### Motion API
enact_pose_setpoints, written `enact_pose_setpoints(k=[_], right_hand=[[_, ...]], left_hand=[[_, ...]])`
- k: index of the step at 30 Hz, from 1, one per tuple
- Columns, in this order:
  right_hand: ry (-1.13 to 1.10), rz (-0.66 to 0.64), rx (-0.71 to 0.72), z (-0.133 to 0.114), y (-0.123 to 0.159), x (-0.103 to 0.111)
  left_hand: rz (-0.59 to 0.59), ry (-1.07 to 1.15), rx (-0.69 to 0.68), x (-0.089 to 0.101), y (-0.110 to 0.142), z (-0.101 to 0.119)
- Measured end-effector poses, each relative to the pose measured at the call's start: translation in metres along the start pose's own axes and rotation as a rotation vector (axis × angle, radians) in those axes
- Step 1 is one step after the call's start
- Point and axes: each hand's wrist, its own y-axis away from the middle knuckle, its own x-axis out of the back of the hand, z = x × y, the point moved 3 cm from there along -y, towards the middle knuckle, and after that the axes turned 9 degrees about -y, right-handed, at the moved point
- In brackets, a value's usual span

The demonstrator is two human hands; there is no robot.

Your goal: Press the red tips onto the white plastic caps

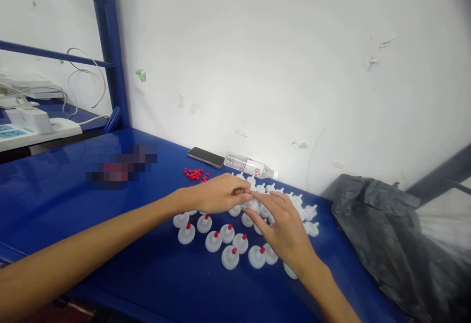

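Observation:
My left hand and my right hand meet above the middle of the group of white parts. The fingers of my right hand are closed round a white nozzle cap, mostly covered by the hands. My left thumb and forefinger pinch together at that cap; what they hold is hidden. In front of the hands, several white nozzle caps with red tips stand on the blue table. Behind and beside my right hand lie several white nozzle caps without red tips. Loose small red tips form a pile beyond my left hand.
Along the wall lie a phone and a clear plastic bottle on its side. A dark plastic bag rests at the right. A blurred-out object is at the left, with a power strip beyond the blue frame post.

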Motion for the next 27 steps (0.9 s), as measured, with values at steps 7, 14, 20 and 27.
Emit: enact_pose_setpoints(k=[7, 14, 20, 27], right_hand=[[0.135, 0.062, 0.080, -0.006, -0.006, 0.014], [0.276, 0.258, -0.275, 0.050, 0.005, 0.063], [-0.009, 0.067, -0.457, 0.065, 0.003, 0.078], [-0.316, -0.297, -0.544, 0.076, 0.016, 0.090]], left_hand=[[-0.001, 0.323, 0.083, -0.004, -0.004, -0.004], [0.193, -0.038, 0.215, 0.023, -0.003, -0.023], [-0.008, -0.461, 0.274, 0.011, 0.003, -0.044], [-0.139, -0.490, 0.330, 0.005, 0.007, -0.049]])
